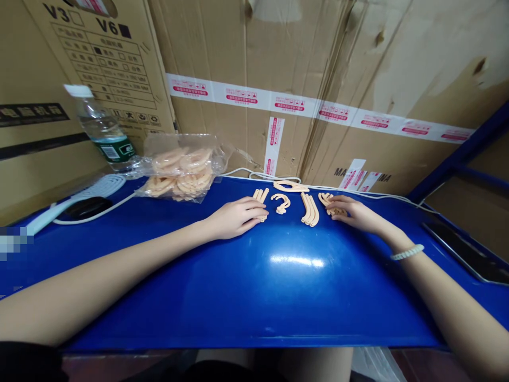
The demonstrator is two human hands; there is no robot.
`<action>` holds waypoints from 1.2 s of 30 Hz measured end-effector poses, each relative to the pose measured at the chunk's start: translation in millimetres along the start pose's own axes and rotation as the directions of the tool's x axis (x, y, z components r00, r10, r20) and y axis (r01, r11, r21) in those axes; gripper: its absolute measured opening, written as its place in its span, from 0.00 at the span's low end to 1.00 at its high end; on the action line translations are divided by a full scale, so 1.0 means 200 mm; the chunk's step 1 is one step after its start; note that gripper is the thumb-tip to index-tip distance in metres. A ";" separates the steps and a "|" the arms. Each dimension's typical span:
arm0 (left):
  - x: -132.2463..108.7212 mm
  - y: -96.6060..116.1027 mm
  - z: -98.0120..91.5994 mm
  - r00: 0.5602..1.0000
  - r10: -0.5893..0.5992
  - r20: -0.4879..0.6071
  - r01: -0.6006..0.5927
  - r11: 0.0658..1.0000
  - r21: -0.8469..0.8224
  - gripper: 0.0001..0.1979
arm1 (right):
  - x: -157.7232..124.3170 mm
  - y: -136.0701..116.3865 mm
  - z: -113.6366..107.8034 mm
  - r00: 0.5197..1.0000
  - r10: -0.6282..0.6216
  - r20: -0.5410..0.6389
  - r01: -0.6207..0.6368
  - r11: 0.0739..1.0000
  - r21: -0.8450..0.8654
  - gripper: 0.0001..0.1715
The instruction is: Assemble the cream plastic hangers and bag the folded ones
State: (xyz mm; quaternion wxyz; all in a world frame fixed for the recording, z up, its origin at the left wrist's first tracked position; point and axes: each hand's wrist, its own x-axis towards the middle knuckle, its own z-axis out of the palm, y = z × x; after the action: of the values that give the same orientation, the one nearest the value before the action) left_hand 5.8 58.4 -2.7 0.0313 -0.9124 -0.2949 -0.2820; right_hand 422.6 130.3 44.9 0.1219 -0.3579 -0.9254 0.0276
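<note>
My left hand [238, 216] lies with fingers stretched over the lower ends of a row of beige curved plastic strips [261, 194]. Over at the right, my right hand [353, 211] has its fingers spread and bent over a small group of beige plastic pieces [325, 198], touching them; its fingers partly hide the group. Between the hands lie beige plastic hooks [283, 201], bunched together, and another row of curved beige strips [310, 209]. Behind them is a beige looped piece [291, 187], shaped like a folded hanger.
On the blue table [238, 297], a clear bag [178, 172] of beige pieces sits at back left, near a water bottle [107, 132]. A pale handheld fan [95, 190], a dark oval object [89, 207], white cable [254, 174] and a phone [467, 249] lie around. Cardboard [238, 48] stands behind.
</note>
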 end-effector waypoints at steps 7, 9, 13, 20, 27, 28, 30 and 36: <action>0.00 -0.02 0.02 0.999 -0.031 -0.007 0.031 0.998 -0.053 0.16 | 0.01 -0.09 -0.04 0.995 -0.022 -0.095 0.013 0.996 -0.093 0.22; 0.00 -0.03 0.02 0.999 -0.044 -0.005 0.043 0.997 -0.071 0.16 | 0.02 -0.17 -0.06 0.989 -0.069 -0.130 0.050 0.988 -0.145 0.20; 0.01 -0.05 0.03 0.998 -0.060 0.007 0.060 0.993 -0.106 0.16 | 0.05 -0.35 -0.06 0.974 -0.198 -0.110 0.170 0.960 -0.220 0.16; 0.01 -0.06 0.03 0.997 -0.077 0.020 0.079 0.989 -0.125 0.16 | 0.07 -0.60 -0.01 0.931 -0.359 -0.062 0.328 0.901 -0.284 0.14; 0.02 -0.08 0.03 0.986 -0.159 -0.051 0.151 0.980 -0.128 0.13 | 0.07 -0.74 0.06 0.888 -0.460 -0.002 0.439 0.850 -0.292 0.16; 0.02 -0.09 0.03 0.984 -0.167 -0.061 0.158 0.979 -0.129 0.13 | 0.07 -0.75 0.07 0.887 -0.463 0.011 0.446 0.847 -0.290 0.16; 0.02 -0.10 0.04 0.981 -0.179 -0.071 0.170 0.978 -0.125 0.13 | 0.07 -0.76 0.09 0.889 -0.456 0.031 0.446 0.850 -0.279 0.16; 0.02 -0.09 0.04 0.979 -0.191 -0.064 0.185 0.978 -0.092 0.14 | 0.07 -0.75 0.09 0.904 -0.427 0.035 0.422 0.874 -0.242 0.16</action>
State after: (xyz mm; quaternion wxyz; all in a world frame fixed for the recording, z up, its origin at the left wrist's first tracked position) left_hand 2.3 77.1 -10.1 -0.0241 -0.8701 -0.3662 -0.3290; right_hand 309.1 28.6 51.0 0.0890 -0.1589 -0.9763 -0.1171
